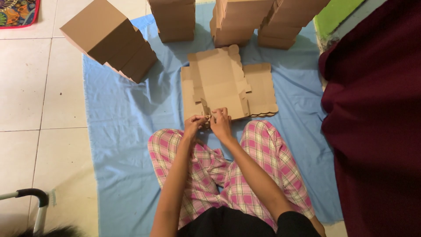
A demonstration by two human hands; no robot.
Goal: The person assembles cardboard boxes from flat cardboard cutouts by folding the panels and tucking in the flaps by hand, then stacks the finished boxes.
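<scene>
Sitting cross-legged on a pale blue cloth sheet [118, 114] spread over a white tiled floor [30, 87], a person in pink plaid trousers [263, 158] works the near edge of a flat brown die-cut cardboard box blank [219, 83], topmost of a small pile with scalloped flaps lying just past the knees. Left hand [193, 123]: fingers closed, pinching a small flap at that edge. Right hand [221, 123]: fingers closed likewise on the neighbouring flap, the two hands touching. Finished stock: tilted stack of closed brown cardboard boxes [112, 39] at far left; three further stacks of brown boxes [228, 22] along the sheet's far edge. Other items: dark maroon cloth [377, 109] at right, green mat [337, 15], corner of a patterned rug [17, 11], metal tube with a black grip [37, 199]. Handling note (judged from the grip): fold best made along the scored crease, both thumbs close to the line, the blank kept flat on the pile so the flap bends squarely without tearing.
</scene>
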